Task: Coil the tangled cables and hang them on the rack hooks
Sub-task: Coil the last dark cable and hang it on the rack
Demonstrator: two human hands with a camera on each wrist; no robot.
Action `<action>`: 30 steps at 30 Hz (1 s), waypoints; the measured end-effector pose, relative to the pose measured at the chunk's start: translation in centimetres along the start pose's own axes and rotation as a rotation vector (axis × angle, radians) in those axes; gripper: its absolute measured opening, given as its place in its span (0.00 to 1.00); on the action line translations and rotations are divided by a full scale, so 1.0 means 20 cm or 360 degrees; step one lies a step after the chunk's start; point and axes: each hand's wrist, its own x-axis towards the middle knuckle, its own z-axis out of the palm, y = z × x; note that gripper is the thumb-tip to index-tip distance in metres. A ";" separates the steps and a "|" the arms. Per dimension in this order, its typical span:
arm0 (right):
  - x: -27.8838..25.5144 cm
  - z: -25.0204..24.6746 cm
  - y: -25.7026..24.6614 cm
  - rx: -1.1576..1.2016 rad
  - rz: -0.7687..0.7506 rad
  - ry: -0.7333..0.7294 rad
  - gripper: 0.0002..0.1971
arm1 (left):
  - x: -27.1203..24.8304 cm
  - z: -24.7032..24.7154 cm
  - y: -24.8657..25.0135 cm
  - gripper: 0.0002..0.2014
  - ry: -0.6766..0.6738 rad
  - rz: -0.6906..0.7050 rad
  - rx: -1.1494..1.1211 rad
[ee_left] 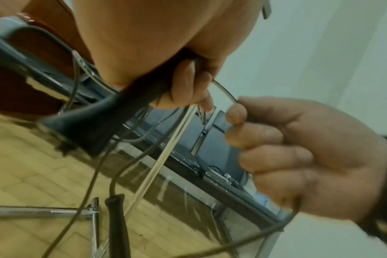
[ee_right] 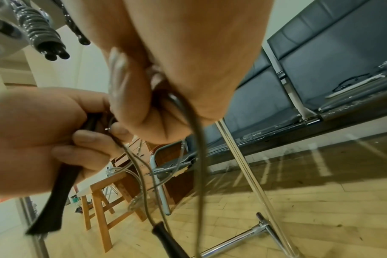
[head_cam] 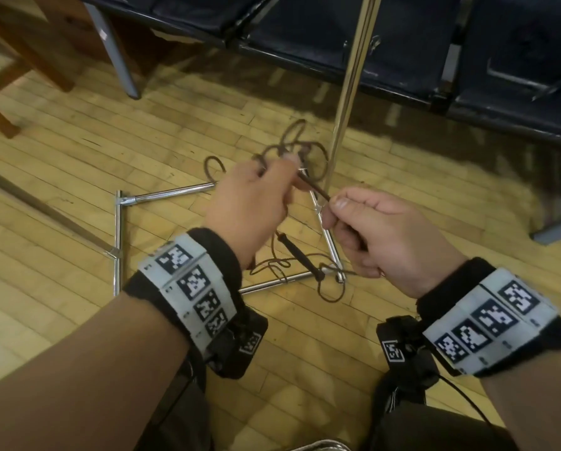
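Observation:
A thin dark cable [head_cam: 292, 148] with black handle-like ends lies tangled in loops on the wooden floor, partly lifted. My left hand [head_cam: 269, 180] grips one black end piece [ee_left: 95, 122] together with a strand of the cable. My right hand [head_cam: 336, 211] pinches the same strand a short way along, between thumb and curled fingers [ee_left: 236, 111]. The stretch of cable between the hands is taut. The other black end [head_cam: 300, 255] dangles below my hands over the rack base. The chrome rack pole [head_cam: 347, 76] rises just beyond my hands; its hooks are out of view.
The rack's chrome base frame [head_cam: 119, 239] lies on the floor under my hands. A row of dark padded seats [head_cam: 402, 37] on metal legs stands behind the pole. A wooden stool [head_cam: 19, 60] stands at the far left. A second metal bar [head_cam: 38, 206] crosses the floor at left.

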 end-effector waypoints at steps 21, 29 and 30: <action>0.01 -0.02 -0.01 -0.0288 -0.0109 0.0026 0.19 | 0.08 -0.13 0.03 0.16 0.0478 0.0014 -0.0343; 0.01 0.01 -0.01 -0.0054 -0.0005 0.0148 0.18 | -0.04 0.00 0.01 0.26 0.0006 0.0117 0.0246; 0.02 0.02 0.00 -0.0027 0.0014 0.0135 0.18 | -0.06 0.03 -0.01 0.22 -0.0102 0.0189 0.0318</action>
